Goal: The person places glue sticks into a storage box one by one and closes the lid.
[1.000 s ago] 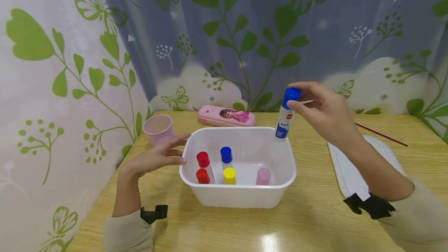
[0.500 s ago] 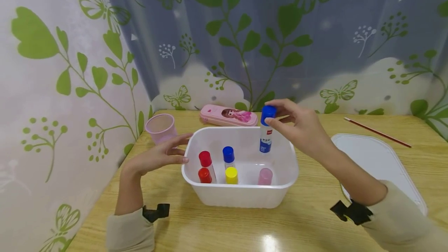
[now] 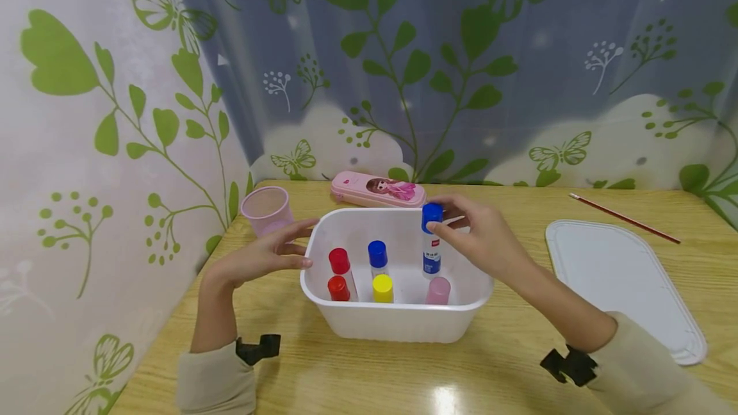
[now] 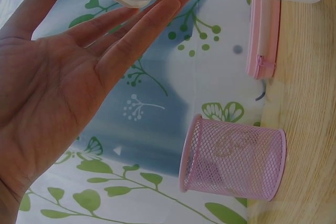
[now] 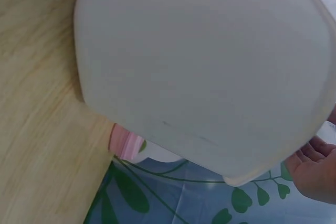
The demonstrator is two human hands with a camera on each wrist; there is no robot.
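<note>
My right hand [image 3: 475, 234] pinches the blue cap of a white-and-blue glue stick [image 3: 432, 255], held upright inside the white plastic bin [image 3: 398, 325] toward its back right. My left hand [image 3: 259, 261] rests its fingers against the bin's left rim, fingers fairly straight, as the left wrist view also shows. In the bin stand two red-capped tubes [image 3: 339, 261] at the left, a blue-capped one [image 3: 377, 253], a yellow-capped one [image 3: 383, 289] and a pink-capped one [image 3: 439, 291]. The front wall hides the lower parts of the front ones.
A pink mesh pen cup [image 4: 233, 158] stands left of the bin. Behind the bin lies a pink pencil case [image 3: 377, 189]. At the right are a white board [image 3: 623, 287] and a red pencil [image 3: 625, 218] on the wooden table [image 3: 323, 376].
My right hand has carried the glue stick left and down, from above the bin's back right rim to inside it. The left hand stays at the rim.
</note>
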